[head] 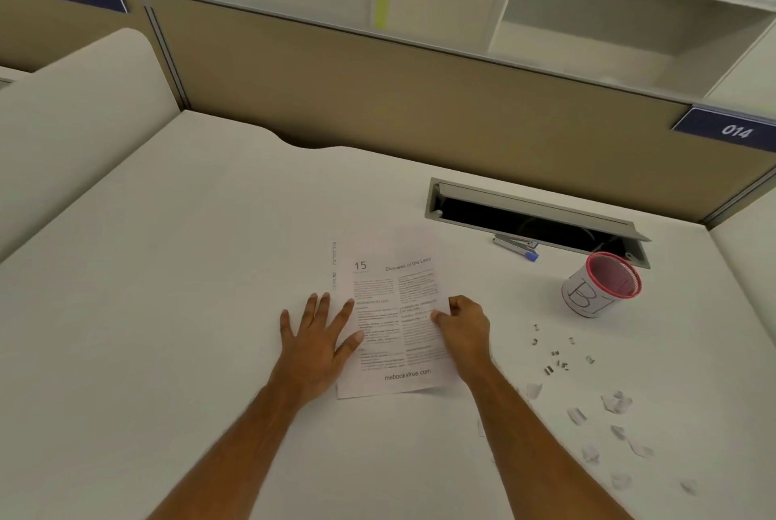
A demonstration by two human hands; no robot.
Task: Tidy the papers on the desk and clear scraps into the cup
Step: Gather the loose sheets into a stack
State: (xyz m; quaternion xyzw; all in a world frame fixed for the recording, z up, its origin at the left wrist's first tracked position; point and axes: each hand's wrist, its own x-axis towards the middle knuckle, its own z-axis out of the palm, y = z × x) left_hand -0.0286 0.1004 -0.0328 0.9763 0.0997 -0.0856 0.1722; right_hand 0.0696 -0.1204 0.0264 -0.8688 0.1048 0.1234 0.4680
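**Both hands on the printed papers**

The papers (392, 309) lie mid-desk (189, 267). The left hand (317, 337) presses flat on their left edge, fingers spread; the right hand (464, 324) pinches the right edge with curled fingers. The red-rimmed cup (600, 284) stands to the right, paper scraps (615, 402) and staples (556, 356) scattered nearer the person

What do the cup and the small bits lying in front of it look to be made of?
The cup looks like red wire mesh, see-through near the rim, with white paper wrapped round it bearing a drawn mark. The small grey bits look like metal staples, though too small to be sure. The white scraps nearer the person look like crumpled torn paper.
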